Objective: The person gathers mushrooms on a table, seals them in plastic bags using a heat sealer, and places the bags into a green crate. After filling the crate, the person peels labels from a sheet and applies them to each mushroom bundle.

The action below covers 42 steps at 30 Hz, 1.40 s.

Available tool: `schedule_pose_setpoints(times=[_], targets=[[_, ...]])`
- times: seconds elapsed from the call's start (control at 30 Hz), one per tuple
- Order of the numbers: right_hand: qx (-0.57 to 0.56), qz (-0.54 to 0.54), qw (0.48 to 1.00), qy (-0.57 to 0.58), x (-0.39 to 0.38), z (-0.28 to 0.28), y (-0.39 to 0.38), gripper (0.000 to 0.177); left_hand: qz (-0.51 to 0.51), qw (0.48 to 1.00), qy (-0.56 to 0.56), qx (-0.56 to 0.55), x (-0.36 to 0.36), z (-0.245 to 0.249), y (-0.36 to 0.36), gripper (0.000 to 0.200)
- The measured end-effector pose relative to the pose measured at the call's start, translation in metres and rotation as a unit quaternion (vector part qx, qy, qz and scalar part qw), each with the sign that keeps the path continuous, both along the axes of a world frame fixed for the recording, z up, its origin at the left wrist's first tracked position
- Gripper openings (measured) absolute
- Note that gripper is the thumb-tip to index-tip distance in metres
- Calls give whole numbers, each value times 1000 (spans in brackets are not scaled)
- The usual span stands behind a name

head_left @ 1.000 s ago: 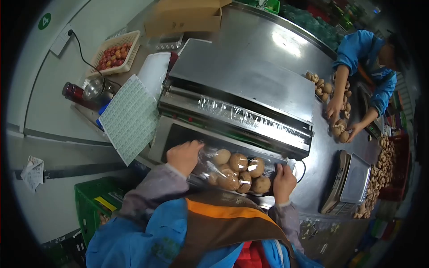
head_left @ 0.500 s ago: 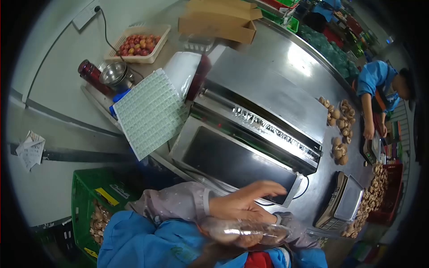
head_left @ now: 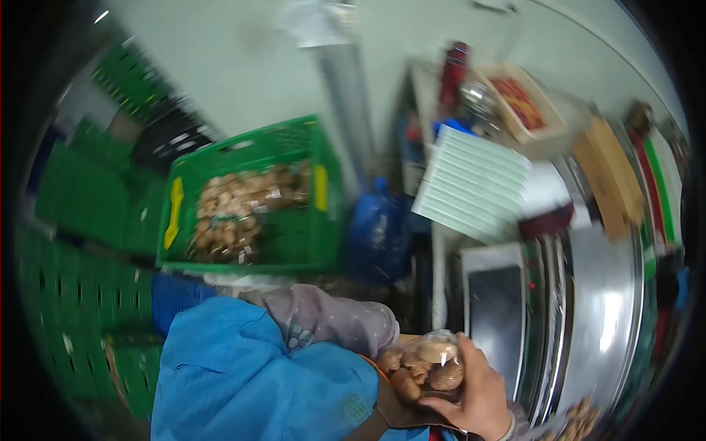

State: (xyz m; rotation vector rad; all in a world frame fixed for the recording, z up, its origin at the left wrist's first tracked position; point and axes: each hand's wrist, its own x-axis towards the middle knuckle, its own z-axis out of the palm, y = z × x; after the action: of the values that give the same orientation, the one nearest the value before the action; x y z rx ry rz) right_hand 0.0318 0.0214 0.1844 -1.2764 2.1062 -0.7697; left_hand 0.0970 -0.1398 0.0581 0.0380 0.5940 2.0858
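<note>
A clear-wrapped pack of brown mushrooms is held up in front of my body. My right hand closes around its right end, with the thumb along the lower edge. Only a sliver of my left hand shows at the wrist, behind the pack's upper left side; its fingers are hidden. To the left, a green crate holds several similar wrapped mushroom packs.
At right stands a steel bench with a wrapping machine. A pale green sheet, a cardboard box and a fruit basket lie beyond. A blue bag sits beside the crate. More green crates stand far left.
My view has swung left from the bench, bringing the green crate into full view. The mushroom pack has been raised and turned in my right hand. My left hand, earlier open above it, is now mostly hidden.
</note>
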Motion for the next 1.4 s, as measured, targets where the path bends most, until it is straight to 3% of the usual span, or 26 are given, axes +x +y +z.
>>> schedule_pose_setpoints(times=[0.13, 0.2, 0.27, 0.33, 0.4, 0.43, 0.5, 0.53, 0.6, 0.63, 0.67, 0.73, 0.8, 0.83, 0.9, 0.93, 0.97, 1.0, 1.03, 1.07, 1.1, 1.13, 1.23, 1.27, 1.37, 1.4], targets=[[-170, -130, 946, -242, 3, -61, -37, 93, 182, 976, -9, -118, 55, -1, -78, 33], [-153, -126, 925, -324, -4, -49, -81, 87, 236, 953, -42, -185, 85, 11, -133, 33], [-177, -110, 906, -368, -2, -48, -135, 73, 339, 894, -1, -292, 118, 18, -196, 28], [-184, -123, 860, -459, 16, -46, -204, 67, 375, 752, 104, -531, 153, 0, -264, 39], [-136, -92, 844, -510, 34, -59, -281, 62, 215, 618, 129, -745, 183, -9, -325, 57], [-110, -90, 845, -516, 45, -80, -319, 63, 212, 623, 134, -741, 192, -20, -345, 57], [-53, -105, 861, -495, 69, -142, -379, 65, -30, 398, 244, -884, 208, -59, -373, 64], [-21, -118, 876, -467, 79, -173, -402, 66, -29, 408, 253, -877, 215, -86, -381, 64], [31, -144, 913, -381, 97, -223, -417, 65, -86, 307, 267, -910, 232, -161, -386, 62], [42, -157, 911, -378, 103, -246, -423, 65, -40, 108, 334, -935, 245, -216, -391, 92], [54, -162, 926, -336, 109, -269, -424, 66, -36, 124, 340, -931, 249, -211, -394, 92], [40, -148, 947, -282, 125, -328, -423, 70, -43, 384, 269, -882, 252, -178, -404, 56], [190, -115, 968, -120, 135, -344, -430, 76, -14, 424, 264, -866, 254, -171, -407, 59], [199, -117, 966, -120, 134, -330, -435, 76, 14, 450, 252, -857, 255, -172, -406, 63], [318, -62, 945, -35, 135, -302, -440, 79, -1, 428, 265, -864, 259, -179, -404, 65], [317, -73, 945, -36, 136, -305, -441, 79, -12, 398, 280, -874, 256, -180, -405, 67], [316, -102, 934, -133, 139, -314, -445, 81, -13, 395, 293, -871, 257, -179, -405, 67], [308, -138, 913, -230, 142, -330, -445, 84, 33, 434, 248, -865, 257, -166, -406, 71], [275, -10, 943, -186, 140, -313, -451, 66, 76, 473, 216, -850, 247, -146, -410, 75], [222, 114, 960, -125, 136, -296, -459, 49, 46, 568, 156, -807, 224, -91, -415, 66], [153, 214, 963, -64, 131, -280, -466, 34, 93, 549, 212, -803, 223, -106, -413, 59], [151, 171, 968, -101, 131, -294, -458, 40, 136, 524, 269, -797, 220, -120, -411, 54], [34, 100, 981, -160, 131, -277, -433, 41, -56, 516, 376, -768, 194, -116, -411, 69], [61, 110, 982, -139, 134, -247, -423, 43, -98, 515, 392, -756, 188, -115, -415, 75], [-206, 28, 952, -223, 120, -170, -334, 39, 167, 649, 277, -689, 171, -149, -453, 58], [-301, -2, 915, -269, 111, -150, -293, 36, 251, 711, 226, -616, 139, -120, -430, 51]])
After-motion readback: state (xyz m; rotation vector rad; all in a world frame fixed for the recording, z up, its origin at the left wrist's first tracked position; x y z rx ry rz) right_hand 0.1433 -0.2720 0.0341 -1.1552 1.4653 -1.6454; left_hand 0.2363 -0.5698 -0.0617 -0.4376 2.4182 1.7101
